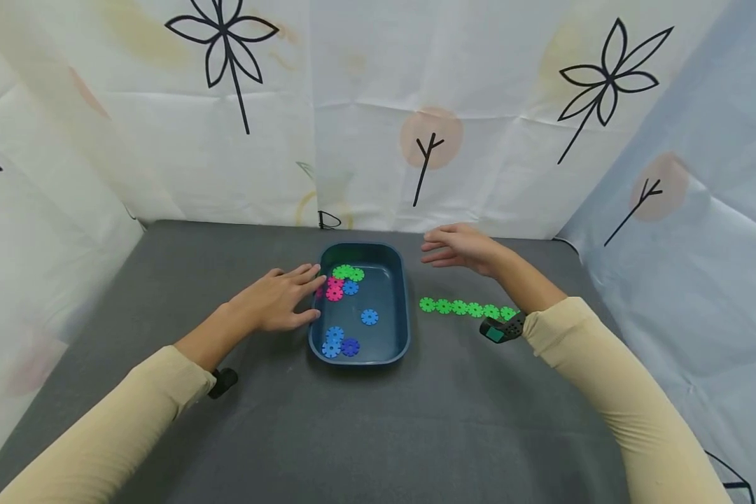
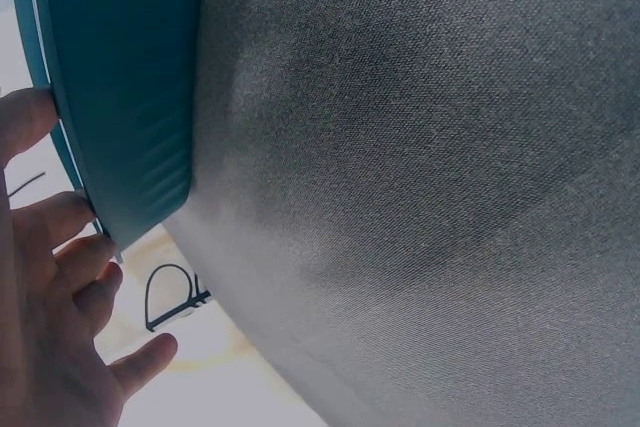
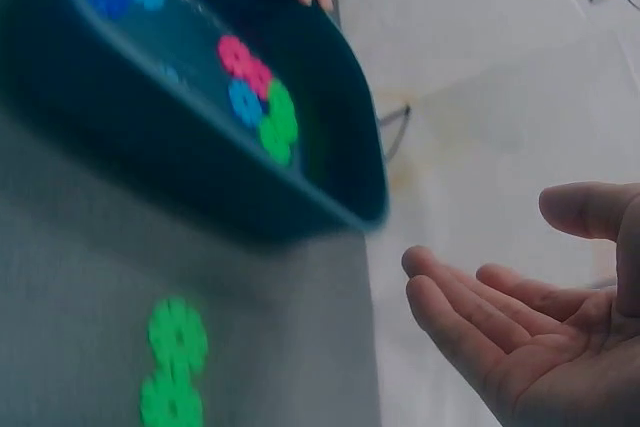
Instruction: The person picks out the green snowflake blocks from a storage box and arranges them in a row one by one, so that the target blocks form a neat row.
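Green notched discs [image 1: 459, 308] lie in a row, right of centre in head frame, on grey woven cloth [image 1: 453, 420]; left hand [image 1: 280, 299], fingers extended, touches smooth round-cornered tub [image 1: 387, 308]; right hand [image 1: 463, 249] loose, empty.

Behind the grey tabletop [image 1: 378, 434] I see white fabric [image 1: 365, 63] with 2 black-outlined flowers [image 1: 609, 80]; to the tabletop's right, bluish fabric [image 1: 724, 154].

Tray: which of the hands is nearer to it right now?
Left. The left hand touches the left rim of the tray; the right hand is apart from it, off its far right corner.
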The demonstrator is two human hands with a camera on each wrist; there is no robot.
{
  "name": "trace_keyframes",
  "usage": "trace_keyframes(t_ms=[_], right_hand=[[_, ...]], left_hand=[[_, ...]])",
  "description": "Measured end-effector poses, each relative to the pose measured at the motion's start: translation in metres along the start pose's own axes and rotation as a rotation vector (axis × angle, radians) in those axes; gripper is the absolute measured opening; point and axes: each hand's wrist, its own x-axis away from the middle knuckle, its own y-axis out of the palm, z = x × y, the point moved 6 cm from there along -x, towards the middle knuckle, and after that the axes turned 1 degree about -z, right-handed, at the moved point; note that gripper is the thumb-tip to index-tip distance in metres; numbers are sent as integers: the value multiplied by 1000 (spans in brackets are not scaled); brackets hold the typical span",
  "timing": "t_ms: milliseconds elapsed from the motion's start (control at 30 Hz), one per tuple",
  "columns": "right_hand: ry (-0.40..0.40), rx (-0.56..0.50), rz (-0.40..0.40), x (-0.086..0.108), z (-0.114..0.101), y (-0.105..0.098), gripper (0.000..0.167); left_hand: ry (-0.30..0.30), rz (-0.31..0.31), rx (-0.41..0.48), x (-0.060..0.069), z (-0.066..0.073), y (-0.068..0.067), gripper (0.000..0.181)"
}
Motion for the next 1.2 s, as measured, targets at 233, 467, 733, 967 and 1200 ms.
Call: trace_keyframes(t_ms=[233, 467, 733, 967, 1200], right_hand=[[2, -66, -32, -31, -5, 40, 55], [34, -135, -7, -57, -5, 72, 48], [30, -197, 18, -78, 4, 100, 44], [45, -174, 39, -89, 14, 117, 47], [46, -128, 60, -93, 19, 124, 44]], left_hand=[[3, -2, -3, 0, 1, 1, 70], [-2, -7, 10, -1, 1, 2, 71], [-11, -13, 7, -1, -1, 2, 72], [-12, -17, 9, -2, 1, 1, 72], [-17, -17, 9, 0, 0, 0, 73]])
